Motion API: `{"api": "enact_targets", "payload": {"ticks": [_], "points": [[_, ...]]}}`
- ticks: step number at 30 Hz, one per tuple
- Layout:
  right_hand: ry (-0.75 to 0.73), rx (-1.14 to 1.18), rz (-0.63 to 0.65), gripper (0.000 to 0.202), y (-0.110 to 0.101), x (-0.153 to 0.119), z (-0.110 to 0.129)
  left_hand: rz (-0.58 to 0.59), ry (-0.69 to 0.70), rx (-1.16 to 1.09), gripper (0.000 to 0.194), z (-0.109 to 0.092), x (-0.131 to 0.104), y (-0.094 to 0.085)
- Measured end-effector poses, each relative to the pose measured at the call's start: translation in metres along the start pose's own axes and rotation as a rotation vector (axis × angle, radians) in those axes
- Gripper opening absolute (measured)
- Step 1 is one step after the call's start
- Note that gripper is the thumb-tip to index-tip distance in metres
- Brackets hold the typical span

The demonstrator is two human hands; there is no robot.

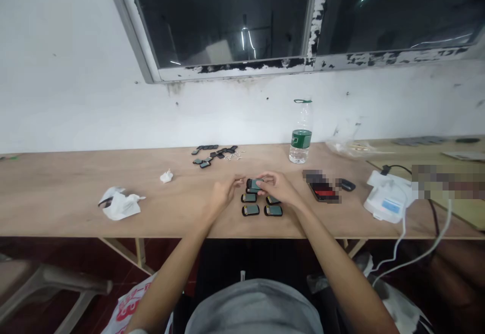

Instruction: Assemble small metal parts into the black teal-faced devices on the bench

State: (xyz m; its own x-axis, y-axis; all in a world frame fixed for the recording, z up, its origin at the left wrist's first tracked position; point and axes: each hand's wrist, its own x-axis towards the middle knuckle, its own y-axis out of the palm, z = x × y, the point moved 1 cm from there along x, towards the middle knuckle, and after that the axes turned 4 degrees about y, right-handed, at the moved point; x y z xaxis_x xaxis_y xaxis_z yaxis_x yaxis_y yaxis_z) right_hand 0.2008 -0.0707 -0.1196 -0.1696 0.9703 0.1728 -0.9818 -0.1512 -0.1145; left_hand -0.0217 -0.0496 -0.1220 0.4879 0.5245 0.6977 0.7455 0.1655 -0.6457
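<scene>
My right hand (279,187) grips a small black case with a grey-green face (253,184) between thumb and fingers, just above the tabletop. Close to its left edge is my left hand (223,192), fingertips pinched together; whatever they hold, if anything, is too small to name. Below the hands lie several matching cases, among them a left one (250,210) and a right one (273,210), in two short columns. Part of another case (273,200) is covered by my right hand.
Toward the wall are several black pieces (217,154) and tiny white bits (234,156). A water bottle (300,142) stands behind my right hand. Rightward lie a phone (324,191), a dark oval object (346,185) and a white box with cables (390,197). Crumpled tissue (121,205) lies left.
</scene>
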Motion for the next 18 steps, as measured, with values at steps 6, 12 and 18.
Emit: {"api": "enact_targets", "payload": {"ticks": [6,12,18], "points": [[-0.038,-0.445,-0.201,0.014,-0.031,0.002,-0.008,0.179,-0.087,0.086,0.017,0.027,-0.001,-0.011],[-0.019,-0.711,-0.224,0.009,-0.051,0.004,-0.025,0.332,-0.213,0.036,0.031,0.054,-0.014,-0.003],[0.005,-0.802,-0.199,0.015,-0.047,0.006,-0.032,0.344,-0.251,0.006,0.029,0.063,-0.018,0.001]]}}
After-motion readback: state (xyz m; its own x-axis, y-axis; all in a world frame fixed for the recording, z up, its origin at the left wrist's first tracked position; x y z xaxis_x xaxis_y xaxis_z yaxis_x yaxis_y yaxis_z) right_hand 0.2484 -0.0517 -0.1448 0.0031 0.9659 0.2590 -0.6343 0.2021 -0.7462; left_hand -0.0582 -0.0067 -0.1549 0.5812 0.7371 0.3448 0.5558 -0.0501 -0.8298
